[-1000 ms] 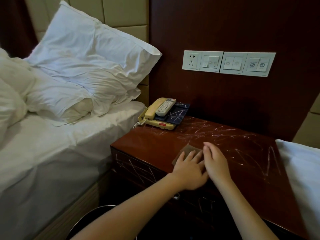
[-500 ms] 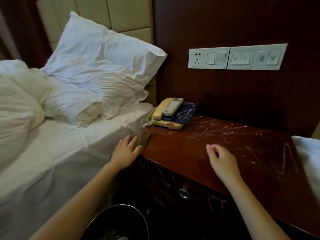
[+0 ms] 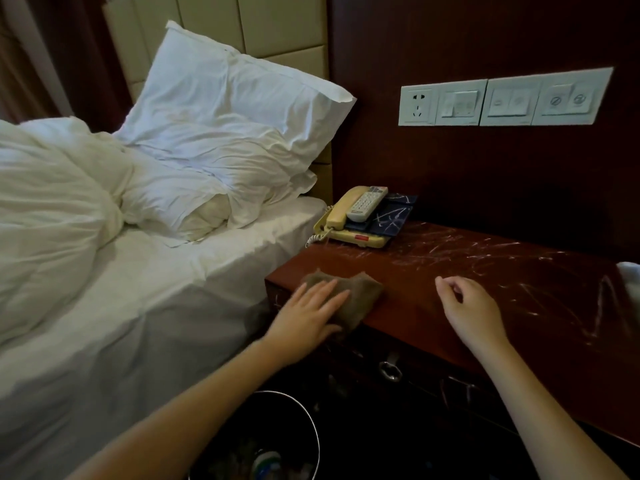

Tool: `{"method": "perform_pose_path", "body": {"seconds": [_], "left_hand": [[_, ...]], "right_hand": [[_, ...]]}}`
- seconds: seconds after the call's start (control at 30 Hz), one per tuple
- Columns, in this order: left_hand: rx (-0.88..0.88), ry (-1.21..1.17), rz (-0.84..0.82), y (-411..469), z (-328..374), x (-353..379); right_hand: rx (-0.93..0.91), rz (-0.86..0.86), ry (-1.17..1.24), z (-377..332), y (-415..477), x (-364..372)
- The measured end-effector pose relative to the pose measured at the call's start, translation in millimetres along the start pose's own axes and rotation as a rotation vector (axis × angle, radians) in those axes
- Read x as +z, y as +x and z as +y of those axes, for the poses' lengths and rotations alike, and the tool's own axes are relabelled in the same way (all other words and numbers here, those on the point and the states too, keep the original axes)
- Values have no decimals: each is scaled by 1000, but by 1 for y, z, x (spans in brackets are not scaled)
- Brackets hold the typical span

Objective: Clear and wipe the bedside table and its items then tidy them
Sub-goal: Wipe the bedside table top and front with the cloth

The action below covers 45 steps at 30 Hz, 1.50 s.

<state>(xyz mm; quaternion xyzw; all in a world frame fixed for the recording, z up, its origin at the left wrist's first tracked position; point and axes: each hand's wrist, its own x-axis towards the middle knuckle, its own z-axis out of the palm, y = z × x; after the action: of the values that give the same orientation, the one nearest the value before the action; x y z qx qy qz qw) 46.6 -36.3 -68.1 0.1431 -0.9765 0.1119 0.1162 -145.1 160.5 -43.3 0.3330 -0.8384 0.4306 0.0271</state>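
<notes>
Left hand (image 3: 310,308), fingers flat, presses the cloth (image 3: 363,289) at the table (image 3: 485,268) corner; right hand (image 3: 474,310) rests loosely curled, holding nothing. Risk: the overhanging cloth may drop into the bin (image 3: 314,427).

Your two arms were all of you that showed, and both were bare. Your left forearm (image 3: 194,417) ran as smooth, uncovered skin from the lower edge of the view to the wrist, and your right forearm (image 3: 554,410) looked the same. Both were slim and narrowed gently toward the wrists. Your left hand (image 3: 306,317) was bare too, its fingers a little softened by blur. Your right hand (image 3: 474,313) was sharper, its knuckles and thumb plainly outlined. The nails were too dim to judge, and whatever you wore above the elbows lay outside the view.
</notes>
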Motion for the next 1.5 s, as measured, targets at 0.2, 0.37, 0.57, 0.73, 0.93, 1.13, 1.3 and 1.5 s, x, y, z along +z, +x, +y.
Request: {"method": "perform_pose_path", "body": {"seconds": [0.2,0.37,0.57,0.73,0.93,1.13,1.3,1.5], "left_hand": [[-116,-50,-171,2,-79,-11],[-55,-55,-111,1,-74,-10],[425,-81,136,21,62,0],[499,-118,59,32,30,-4],[201,-60,30,13,-61,8],[-7,-63,-93,10,-114,1],[76,17,-34,10,-101,-7],[233,-11,109,17,-10,2]], "right_hand": [[-20,-25,-32,1,-1,1],[-42,-58,-99,-2,0,4],[-25,-59,-98,-2,1,1],[-28,-39,-48,-1,-1,0],[-25,-40,-17,2,-1,0],[-54,-33,-39,1,-2,2],[-57,-54,-72,-1,-2,3],[-60,-50,-63,-1,0,3]]}}
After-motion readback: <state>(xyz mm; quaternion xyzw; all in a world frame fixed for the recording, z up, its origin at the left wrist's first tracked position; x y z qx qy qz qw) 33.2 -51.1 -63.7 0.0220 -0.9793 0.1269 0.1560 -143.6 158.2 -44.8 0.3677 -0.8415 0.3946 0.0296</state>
